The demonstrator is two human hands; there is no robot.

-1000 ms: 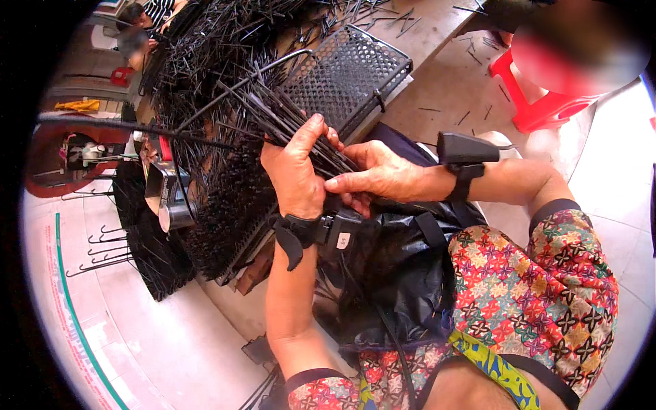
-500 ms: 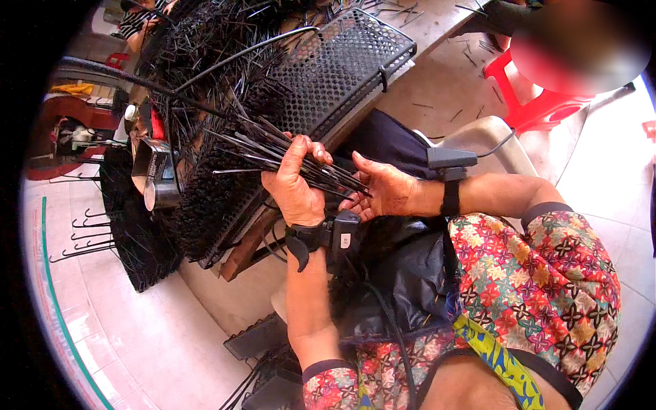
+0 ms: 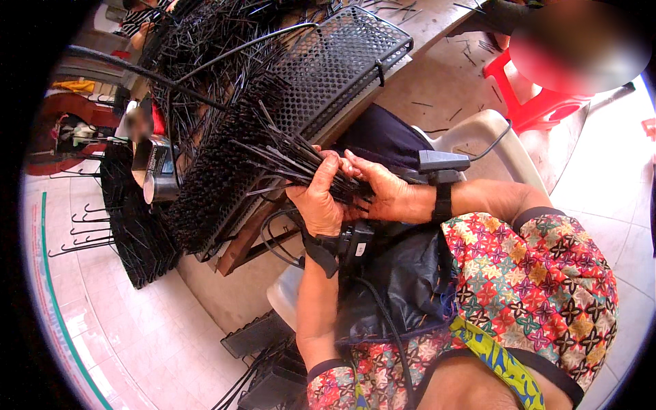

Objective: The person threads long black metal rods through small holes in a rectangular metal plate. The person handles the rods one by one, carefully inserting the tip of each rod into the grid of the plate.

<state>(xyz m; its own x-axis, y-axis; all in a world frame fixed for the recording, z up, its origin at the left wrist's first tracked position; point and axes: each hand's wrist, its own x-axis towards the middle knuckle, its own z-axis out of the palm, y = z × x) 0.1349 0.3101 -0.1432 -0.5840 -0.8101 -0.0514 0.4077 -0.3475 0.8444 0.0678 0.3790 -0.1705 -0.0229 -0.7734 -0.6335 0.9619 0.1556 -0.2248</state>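
Note:
A bundle of thin black sticks (image 3: pixel 287 154) is held between my two hands, its loose ends fanning out toward the far left. My left hand (image 3: pixel 321 195) wraps round the bundle, thumb on top. My right hand (image 3: pixel 383 188) closes on its near end, the fingers of both hands almost touching. Just beyond the bundle stands a black perforated metal rack (image 3: pixel 335 68). The rack's left part is packed with upright black sticks (image 3: pixel 222 167). What the sticks are made of I cannot tell.
A heap of loose black sticks (image 3: pixel 225 34) covers the table (image 3: pixel 437 27). A tin can (image 3: pixel 160 188) stands left of the rack. Black panels with hooked wires (image 3: pixel 133 225) lie at the left. A red stool (image 3: pixel 526 102) and a seated person are at the far right.
My left hand has moved right and slightly down with the bundle. My right hand's fingers, more spread before, now close round the bundle's near end.

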